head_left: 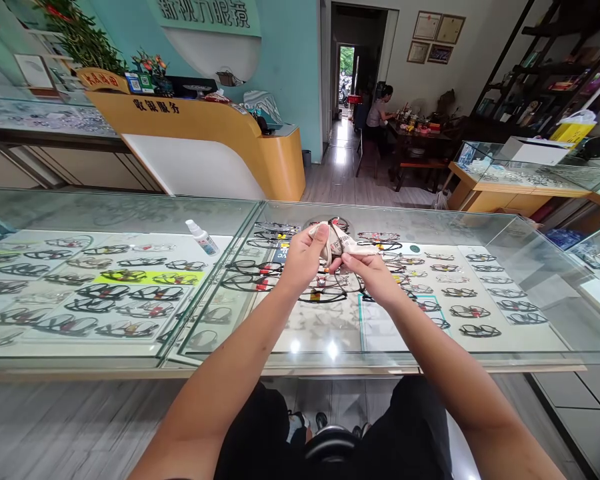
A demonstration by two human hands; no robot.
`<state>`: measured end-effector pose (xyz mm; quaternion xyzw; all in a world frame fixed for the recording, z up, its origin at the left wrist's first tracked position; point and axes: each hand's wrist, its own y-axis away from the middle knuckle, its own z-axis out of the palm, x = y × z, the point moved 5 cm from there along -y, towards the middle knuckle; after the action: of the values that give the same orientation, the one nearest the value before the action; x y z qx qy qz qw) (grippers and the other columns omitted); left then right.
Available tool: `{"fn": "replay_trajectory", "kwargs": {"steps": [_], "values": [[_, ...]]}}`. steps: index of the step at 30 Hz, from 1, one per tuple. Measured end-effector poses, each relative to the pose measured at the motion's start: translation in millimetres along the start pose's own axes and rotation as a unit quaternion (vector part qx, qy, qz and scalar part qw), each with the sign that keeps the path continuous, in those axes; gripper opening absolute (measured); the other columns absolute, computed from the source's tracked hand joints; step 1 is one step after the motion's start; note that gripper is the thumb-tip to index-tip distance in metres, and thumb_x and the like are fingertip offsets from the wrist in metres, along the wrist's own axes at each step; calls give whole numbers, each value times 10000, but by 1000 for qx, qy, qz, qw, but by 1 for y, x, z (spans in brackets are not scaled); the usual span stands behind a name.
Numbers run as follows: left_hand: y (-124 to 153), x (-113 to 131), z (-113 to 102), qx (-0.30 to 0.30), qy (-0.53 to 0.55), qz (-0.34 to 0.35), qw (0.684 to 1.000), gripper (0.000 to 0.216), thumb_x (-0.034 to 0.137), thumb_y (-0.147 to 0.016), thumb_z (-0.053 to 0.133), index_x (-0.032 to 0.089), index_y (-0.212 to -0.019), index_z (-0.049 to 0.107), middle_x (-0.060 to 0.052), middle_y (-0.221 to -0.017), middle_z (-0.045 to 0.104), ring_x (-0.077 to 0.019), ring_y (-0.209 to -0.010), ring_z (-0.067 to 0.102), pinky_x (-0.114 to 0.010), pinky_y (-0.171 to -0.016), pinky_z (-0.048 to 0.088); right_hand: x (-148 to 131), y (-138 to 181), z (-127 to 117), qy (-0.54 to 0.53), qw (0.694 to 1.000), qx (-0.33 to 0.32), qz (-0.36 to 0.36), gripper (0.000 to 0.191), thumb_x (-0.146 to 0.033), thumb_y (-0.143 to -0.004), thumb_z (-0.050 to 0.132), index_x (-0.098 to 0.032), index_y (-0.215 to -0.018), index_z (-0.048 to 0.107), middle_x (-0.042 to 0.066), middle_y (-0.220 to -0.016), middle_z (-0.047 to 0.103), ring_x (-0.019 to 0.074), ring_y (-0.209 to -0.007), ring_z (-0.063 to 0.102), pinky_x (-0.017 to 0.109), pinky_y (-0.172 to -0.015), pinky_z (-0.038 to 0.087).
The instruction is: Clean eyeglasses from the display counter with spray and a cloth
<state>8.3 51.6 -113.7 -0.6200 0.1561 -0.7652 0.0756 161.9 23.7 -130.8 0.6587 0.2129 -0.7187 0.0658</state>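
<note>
Above the glass display case, my left hand (304, 257) is closed on a pale printed cloth (337, 241) wrapped about a pair of dark-framed eyeglasses (336, 223). My right hand (373, 272) pinches the lower right side of the same cloth and glasses. Part of the frame shows between the hands; the cloth and fingers hide the rest. Several dark eyeglasses (250, 277) lie close to my left hand, some with red tags. A white spray bottle (202, 237) stands to the left on the glass top.
Rows of eyeglasses (469, 311) fill the glass display case (300, 363) on both sides. Beyond it stands a yellow and white counter (190, 127). A person (379, 117) sits at a dark table at the back. Another glass case (525, 177) is at right.
</note>
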Motion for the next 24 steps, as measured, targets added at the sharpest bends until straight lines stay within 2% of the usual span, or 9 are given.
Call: {"fn": "replay_trajectory", "kwargs": {"steps": [2,4,6,8,11,15,17,20,24], "values": [[-2,-4,-1,-38,22,-15,999,597,757,-915,761,172,-847,665,-12,-705,645,-119,-584,558,-259,-571,460,-2,0,-3,-10,1000,10,-5,507,-694,-951,735,-214,-881,882,66,-912,814,240,-968,690,389,-1029,508],[-3,-6,0,-72,43,-32,996,553,699,-882,837,172,-969,694,-8,-763,671,-123,-624,583,-261,-610,490,-2,-2,-6,-25,1000,12,-11,483,-665,-972,725,-215,-905,888,63,-903,807,247,-986,697,395,-1046,503],[-2,-6,4,-95,56,-42,993,569,612,-815,938,175,-1093,699,6,-785,673,-114,-636,571,-251,-618,482,1,-3,-9,-37,999,14,-15,470,-653,-981,720,-218,-925,890,63,-933,808,249,-1010,692,399,-1072,492],[0,-4,9,-103,62,-47,992,598,546,-751,1003,179,-1099,684,25,-745,651,-103,-604,549,-243,-595,458,5,-3,-9,-32,999,15,-13,483,-669,-978,716,-221,-925,889,64,-960,806,242,-1001,672,393,-1068,484],[4,-2,13,-66,57,-44,995,550,588,-779,972,192,-934,624,58,-609,570,-81,-477,487,-229,-496,377,10,-2,-3,7,1000,0,0,522,-707,-971,706,-221,-921,889,62,-953,799,225,-943,635,372,-995,484],[5,-6,9,-13,66,-54,996,594,745,-893,797,199,-811,577,64,-534,508,-56,-367,362,-227,-385,242,10,1,8,29,999,-20,6,548,-735,-962,700,-222,-935,891,56,-954,801,219,-933,630,367,-985,479],[2,-9,7,-20,86,-67,994,622,764,-858,820,182,-796,612,31,-597,580,-68,-439,457,-217,-419,343,8,0,6,25,1000,-7,3,534,-722,-973,692,-226,-942,887,57,-967,806,222,-950,638,370,-1002,479],[-5,-11,5,-45,128,-80,988,623,733,-787,902,150,-901,713,-36,-783,723,-121,-647,636,-238,-591,538,3,-2,-4,-5,1000,14,-14,512,-704,-972,702,-222,-958,874,71,-995,807,237,-968,661,383,-995,498],[-15,-14,-7,-23,162,-88,983,605,675,-796,927,130,-989,751,-69,-856,781,-162,-771,721,-262,-708,599,-22,5,-29,-15,997,64,-41,521,-727,-971,686,-232,-981,849,86,-1049,806,249,-936,664,393,-924,516]]}}
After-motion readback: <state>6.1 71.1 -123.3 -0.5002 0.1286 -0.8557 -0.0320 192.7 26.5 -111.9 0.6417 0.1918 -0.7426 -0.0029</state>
